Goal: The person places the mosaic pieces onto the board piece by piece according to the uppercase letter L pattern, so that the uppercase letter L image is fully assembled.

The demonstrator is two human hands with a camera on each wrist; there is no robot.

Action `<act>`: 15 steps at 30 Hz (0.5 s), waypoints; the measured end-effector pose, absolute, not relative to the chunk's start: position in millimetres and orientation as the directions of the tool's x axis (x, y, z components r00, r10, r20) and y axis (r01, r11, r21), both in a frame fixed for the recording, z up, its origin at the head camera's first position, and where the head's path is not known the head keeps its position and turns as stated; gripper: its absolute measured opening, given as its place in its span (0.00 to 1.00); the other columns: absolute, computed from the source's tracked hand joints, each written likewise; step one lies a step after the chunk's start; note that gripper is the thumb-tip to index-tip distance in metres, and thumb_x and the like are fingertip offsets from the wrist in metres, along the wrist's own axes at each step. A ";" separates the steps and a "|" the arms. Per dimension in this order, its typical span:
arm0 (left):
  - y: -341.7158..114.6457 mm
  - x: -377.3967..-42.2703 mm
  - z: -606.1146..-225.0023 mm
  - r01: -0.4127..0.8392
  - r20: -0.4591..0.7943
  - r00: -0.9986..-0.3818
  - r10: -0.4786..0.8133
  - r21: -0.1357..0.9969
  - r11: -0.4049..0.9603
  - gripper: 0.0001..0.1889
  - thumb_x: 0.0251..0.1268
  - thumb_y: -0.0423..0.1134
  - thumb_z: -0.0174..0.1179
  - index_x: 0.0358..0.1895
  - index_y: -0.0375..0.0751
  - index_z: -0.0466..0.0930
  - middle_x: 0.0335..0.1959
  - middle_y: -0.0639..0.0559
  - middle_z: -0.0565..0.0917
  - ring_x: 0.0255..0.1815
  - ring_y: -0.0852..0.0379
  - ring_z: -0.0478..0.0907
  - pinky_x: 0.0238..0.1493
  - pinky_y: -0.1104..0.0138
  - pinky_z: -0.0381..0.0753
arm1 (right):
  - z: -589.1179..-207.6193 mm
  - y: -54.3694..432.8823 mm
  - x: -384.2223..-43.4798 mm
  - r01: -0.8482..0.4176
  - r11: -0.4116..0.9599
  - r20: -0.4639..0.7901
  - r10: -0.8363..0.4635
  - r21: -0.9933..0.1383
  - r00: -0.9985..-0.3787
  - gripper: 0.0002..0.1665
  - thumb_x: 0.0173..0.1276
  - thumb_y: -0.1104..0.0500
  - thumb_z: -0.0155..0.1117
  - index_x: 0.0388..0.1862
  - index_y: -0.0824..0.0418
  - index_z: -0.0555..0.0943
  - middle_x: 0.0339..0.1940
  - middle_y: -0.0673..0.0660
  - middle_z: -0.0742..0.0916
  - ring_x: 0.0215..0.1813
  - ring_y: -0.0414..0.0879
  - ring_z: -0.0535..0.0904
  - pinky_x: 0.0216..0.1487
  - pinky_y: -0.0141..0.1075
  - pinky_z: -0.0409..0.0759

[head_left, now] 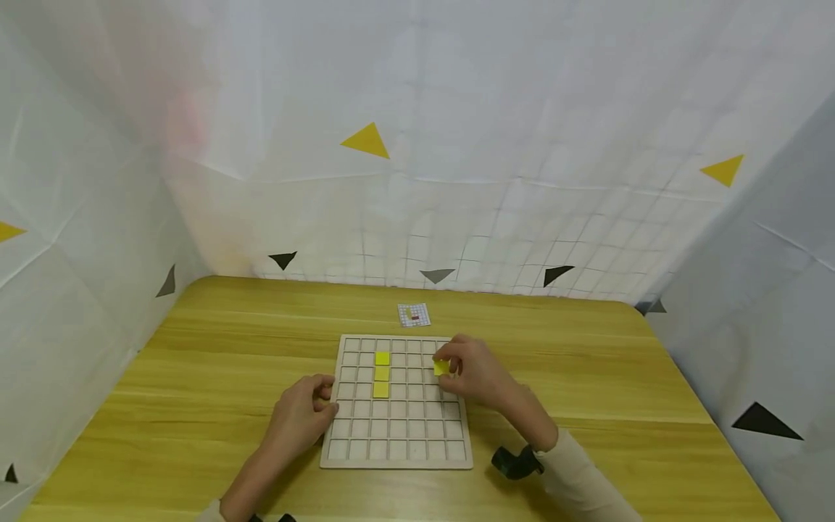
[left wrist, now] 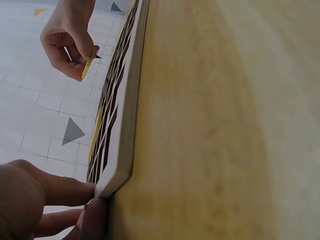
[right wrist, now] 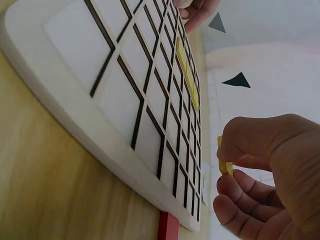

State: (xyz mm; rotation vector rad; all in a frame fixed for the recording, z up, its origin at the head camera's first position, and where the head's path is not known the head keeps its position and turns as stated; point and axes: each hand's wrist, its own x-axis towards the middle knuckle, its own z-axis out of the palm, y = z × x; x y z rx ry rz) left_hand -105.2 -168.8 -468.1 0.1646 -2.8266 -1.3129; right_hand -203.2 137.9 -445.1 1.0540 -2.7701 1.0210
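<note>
A pale wooden grid board [head_left: 396, 464] lies on the table, with three yellow square tiles [head_left: 381, 373] set in a column left of its middle. My left hand [head_left: 298, 415] holds the board's left edge, thumb and fingertips at the rim in the left wrist view. Between thumb and fingers my right hand [head_left: 479, 370] pinches another yellow tile [right wrist: 223, 160]. That tile is raised above the board's right part, apart from its surface in both wrist views.
Behind the board lies a small printed card [head_left: 414, 315] with a grid pattern. A red block [right wrist: 168, 227] stands against the board's edge in the right wrist view; the head view does not show it. White cloth walls [head_left: 457, 203] with triangles surround the wooden table [head_left: 215, 348].
</note>
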 end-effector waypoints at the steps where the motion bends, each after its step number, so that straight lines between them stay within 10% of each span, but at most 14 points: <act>1: -168.8 -105.1 -467.8 -0.088 -0.027 -0.994 -0.105 0.763 0.640 0.22 0.57 0.29 0.68 0.57 0.32 0.80 0.38 0.51 0.81 0.35 0.58 0.79 0.36 0.63 0.79 | -445.5 136.5 -202.5 -0.599 0.560 0.225 -0.596 -0.572 -0.771 0.17 0.52 0.68 0.72 0.43 0.65 0.87 0.34 0.53 0.80 0.33 0.47 0.77 0.31 0.33 0.77; 15: -169.6 -104.6 -469.2 -0.083 -0.018 -0.994 -0.106 0.757 0.648 0.22 0.58 0.30 0.68 0.57 0.32 0.80 0.38 0.51 0.81 0.35 0.58 0.79 0.37 0.63 0.79 | -446.0 123.7 -194.3 -0.618 0.526 0.238 -0.618 -0.584 -0.750 0.17 0.52 0.69 0.71 0.44 0.64 0.87 0.35 0.52 0.81 0.33 0.48 0.78 0.31 0.33 0.78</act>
